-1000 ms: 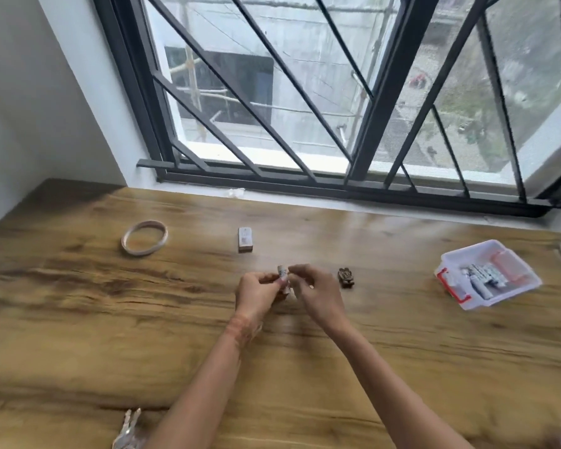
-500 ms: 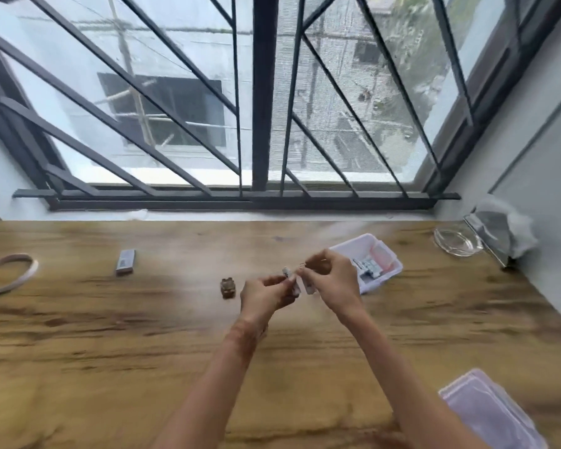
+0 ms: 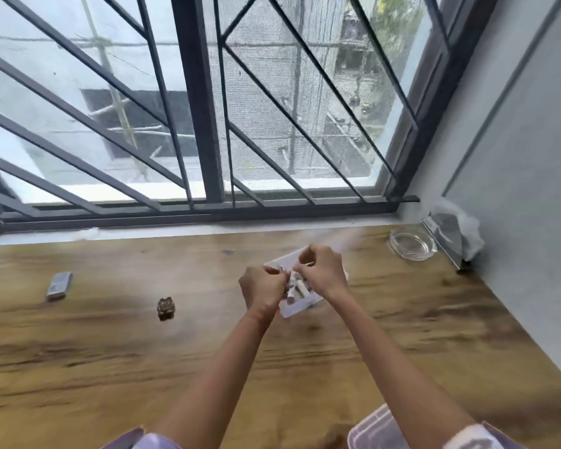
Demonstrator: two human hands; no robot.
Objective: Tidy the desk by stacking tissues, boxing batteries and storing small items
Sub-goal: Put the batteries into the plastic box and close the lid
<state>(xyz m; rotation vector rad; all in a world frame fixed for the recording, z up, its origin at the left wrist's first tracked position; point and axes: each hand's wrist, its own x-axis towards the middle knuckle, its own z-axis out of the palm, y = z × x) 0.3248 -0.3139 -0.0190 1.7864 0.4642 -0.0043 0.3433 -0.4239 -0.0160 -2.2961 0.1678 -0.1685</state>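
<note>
In the head view, both hands were raised together over a small white box (image 3: pixel 294 312) on the wooden surface (image 3: pixel 110 367), right of centre and short of the window sill. The left hand (image 3: pixel 262 286) and the right hand (image 3: pixel 322 269) had their fingers curled, with the fingertips brought close together above the box. Motion blur hid whether they pinched anything, so I cannot tell what either one gripped, if anything. Pale batteries (image 3: pixel 294 286) showed in the gap just below the fingertips, lying inside the box.

Well to the left, a small brown item (image 3: pixel 166 308) sat on the surface. Farther left lay a flat silver-grey rectangular item (image 3: pixel 59 286). In the far right corner a clear glass dish (image 3: pixel 412 244) stood near the wall, just beside a plastic-wrapped packet (image 3: pixel 454 234) that leaned against the wall. At the bottom right edge, the corner of a clear plastic container (image 3: pixel 374 427) showed beside the right forearm. A dark metal window grille (image 3: pixel 204 124) ran along the back.
</note>
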